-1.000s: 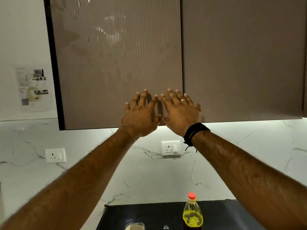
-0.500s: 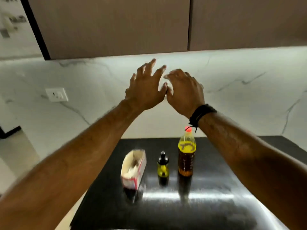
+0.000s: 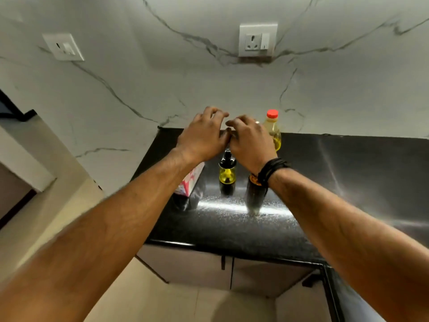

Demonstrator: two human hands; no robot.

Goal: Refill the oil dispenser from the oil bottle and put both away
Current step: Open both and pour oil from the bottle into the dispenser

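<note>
Both hands up at centre frame, above the black counter. Left hand and right hand side by side, fingers loosely curled, thumbs near touching, nothing held in either.

Oil dispenser, dark cap, yellow oil inside, stands on the counter just below the hands. Oil bottle, red cap on, upright behind the right hand.

Step in hand looks like the reach for the two vessels. Best done one hand to each: steady the dispenser by its body, uncap it first, then grip the bottle low for a slow pour.

Bottle's lower half hidden by the right wrist. A pink-and-white carton mostly covered by the left forearm; contents unreadable
</note>
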